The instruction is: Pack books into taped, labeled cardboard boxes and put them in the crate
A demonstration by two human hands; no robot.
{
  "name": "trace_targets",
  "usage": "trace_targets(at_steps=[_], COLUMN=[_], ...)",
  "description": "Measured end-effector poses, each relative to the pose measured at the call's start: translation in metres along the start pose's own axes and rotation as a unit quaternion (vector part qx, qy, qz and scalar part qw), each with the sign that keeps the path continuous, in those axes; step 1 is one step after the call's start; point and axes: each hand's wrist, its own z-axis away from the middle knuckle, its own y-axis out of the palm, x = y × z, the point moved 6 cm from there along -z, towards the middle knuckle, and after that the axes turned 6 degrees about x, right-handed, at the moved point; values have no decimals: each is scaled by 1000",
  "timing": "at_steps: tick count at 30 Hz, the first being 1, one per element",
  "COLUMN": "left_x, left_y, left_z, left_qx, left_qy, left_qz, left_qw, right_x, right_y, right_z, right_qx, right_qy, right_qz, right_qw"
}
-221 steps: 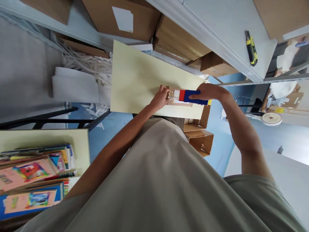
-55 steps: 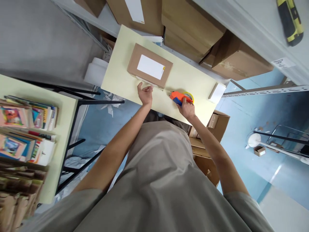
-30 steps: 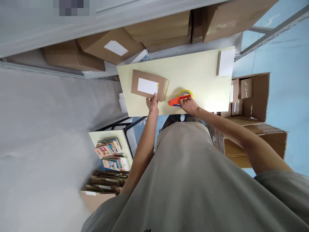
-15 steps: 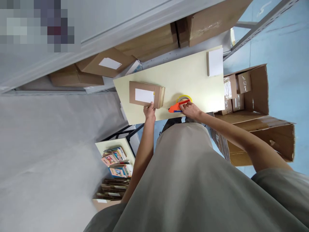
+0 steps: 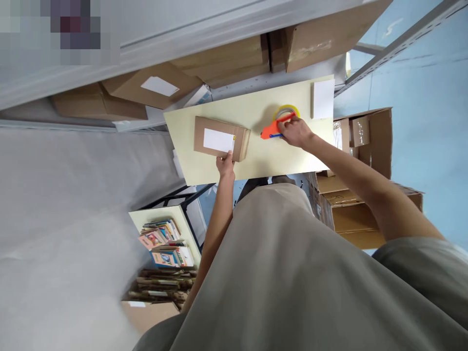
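Observation:
A flat brown cardboard parcel (image 5: 199, 134) with a white label (image 5: 218, 140) lies on the pale yellow table (image 5: 256, 165). My left hand (image 5: 225, 165) grips its near edge, thumb on top beside the label and the other fingers out of sight beneath. To the right of the parcel, my right hand (image 5: 295, 130) is closed around the handle of an orange tape dispenser (image 5: 269, 130) with a yellow-rimmed roll. The dispenser points left towards the parcel's folded end, apart from it.
A white stack of paper (image 5: 323, 100) lies at the table's far right corner. Behind the table, a metal shelf (image 5: 219, 29) holds large cartons (image 5: 226, 61). Open cartons (image 5: 380, 141) stand to the right. At lower left are books (image 5: 166, 239) and a box of flat packages (image 5: 153, 312).
My right hand has carried the tape dispenser forward, away from my body and slightly right. My left hand keeps its hold on the parcel, which has barely moved.

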Motion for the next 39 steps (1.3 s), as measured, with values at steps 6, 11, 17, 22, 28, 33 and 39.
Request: trace_targets(at_steps=[6,11,17,22,28,33,39], left_x=[2,-5,-43,-92,-107,-84,-69], left_y=[-1,-8,-44,-52,6,61,65], left_z=[-6,-14,-27,-26,-15,-5,-20], left_qx=[-4,54,155,161,22,-67,-88], left_qy=[11,27,17,93,56,34,57], left_qz=[-33,-72,-195,-370,-567,-604,-565], left_qw=[999,996,968,910,822,794,819], right_x=[12,9,50,143,252,285,254], right_y=[-33,-29,-5,4,-1,4,22], right_z=[-70,-85,-78,-55,-34,-31,-15], right_qx=[17,17,28,37,64,65,76], right_qy=[-27,-64,-141,-205,-198,-178,-151], right_qz=[66,86,87,80,-13,-44,-57], right_qw=[997,994,986,975,978,981,984])
